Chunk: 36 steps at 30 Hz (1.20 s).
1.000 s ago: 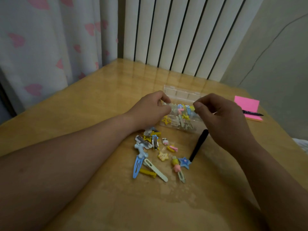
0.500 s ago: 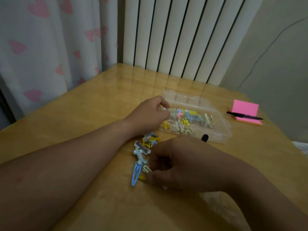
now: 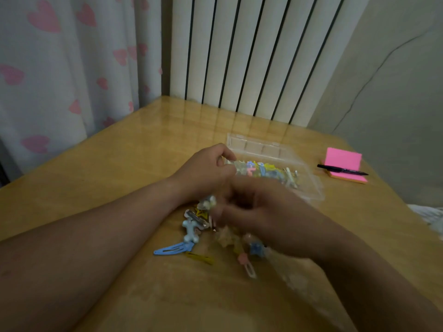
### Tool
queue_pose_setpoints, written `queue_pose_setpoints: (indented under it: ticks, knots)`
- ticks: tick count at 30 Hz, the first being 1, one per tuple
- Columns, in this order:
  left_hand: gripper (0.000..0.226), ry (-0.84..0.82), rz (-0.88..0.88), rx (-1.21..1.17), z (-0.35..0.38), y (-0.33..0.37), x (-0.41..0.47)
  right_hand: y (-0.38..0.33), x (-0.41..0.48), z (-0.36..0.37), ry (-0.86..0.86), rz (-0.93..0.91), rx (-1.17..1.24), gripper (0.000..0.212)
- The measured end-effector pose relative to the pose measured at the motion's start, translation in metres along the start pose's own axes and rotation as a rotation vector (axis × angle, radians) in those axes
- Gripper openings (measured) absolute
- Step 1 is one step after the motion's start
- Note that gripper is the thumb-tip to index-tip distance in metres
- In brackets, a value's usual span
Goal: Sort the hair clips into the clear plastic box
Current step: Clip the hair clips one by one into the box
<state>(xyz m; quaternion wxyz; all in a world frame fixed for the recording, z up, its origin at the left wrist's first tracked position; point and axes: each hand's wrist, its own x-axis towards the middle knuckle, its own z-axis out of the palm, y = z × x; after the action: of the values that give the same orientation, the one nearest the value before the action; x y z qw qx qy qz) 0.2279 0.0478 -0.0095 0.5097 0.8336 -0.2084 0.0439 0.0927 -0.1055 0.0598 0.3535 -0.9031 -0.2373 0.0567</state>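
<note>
Hair clips (image 3: 191, 232), where?
— Two lots. A loose pile on the table (image 3: 115, 168), on the near side of the clear plastic box (image 3: 310, 188) and partly under the right hand (image 3: 268, 216). The rest are inside the box, mixed blue, yellow and pink.
Box state?
— Open, lid (image 3: 259, 146) lying flat behind it, toward the radiator (image 3: 239, 56).
Left hand (image 3: 206, 173)?
— At the box's near-left corner, thumb and forefinger curled onto the rim, pinching it.
And the right?
— Low over the pile, back of the hand up, heavily blurred. A pale clip (image 3: 208, 202) sits right at the fingertips. Held or just lying there, cannot tell.
Readable clips in the pile?
— Long blue snap clip (image 3: 172, 250) flat at the pile's left edge, with a blue bone-shaped clip (image 3: 190, 232) touching its upper end. Yellow clip (image 3: 200, 258) just beside the blue one, and a pink-topped clip (image 3: 248, 265) nearest the camera. Silver clip (image 3: 195, 218) and yellow star (image 3: 201, 213) are further up. Others are smeared.
Anything else?
— Pink sticky-note pad (image 3: 344, 160) right of the box, black pen (image 3: 342, 170) lying across it. Heart-print curtain (image 3: 60, 68) at the left.
</note>
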Motion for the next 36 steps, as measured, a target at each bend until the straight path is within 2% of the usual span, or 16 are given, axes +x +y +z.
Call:
queue_pose_setpoints:
  ticks: [4,7,11,15,20,26,31,36]
  knots:
    - [0.025,-0.011,0.01,0.019,-0.001,-0.003,0.001,0.029,0.001,-0.036,0.394,0.112,0.139,0.008]
    - [0.023,-0.005,0.009,0.036,-0.001,-0.002,0.001,0.065,0.0,-0.055,0.618,0.245,0.033,0.007]
    - [0.022,-0.001,0.019,0.05,0.0,-0.002,0.001,0.088,0.003,-0.051,0.565,0.346,-0.087,0.008]
    - [0.022,-0.01,0.021,0.039,0.0,-0.002,0.001,0.088,0.019,-0.045,0.523,0.353,-0.145,0.007]
    - [0.039,-0.017,-0.005,0.011,-0.001,0.002,-0.002,0.085,0.033,-0.038,0.488,0.395,-0.185,0.008]
    - [0.041,-0.013,-0.01,0.022,0.0,0.003,-0.002,0.09,0.032,-0.034,0.499,0.391,-0.221,0.012]
    - [0.039,-0.021,-0.008,0.019,-0.001,0.002,-0.002,0.094,0.031,-0.03,0.576,0.335,-0.233,0.012]
    - [0.022,-0.007,0.011,0.035,-0.001,-0.002,0.001,0.087,0.024,-0.022,0.717,0.199,-0.234,0.007]
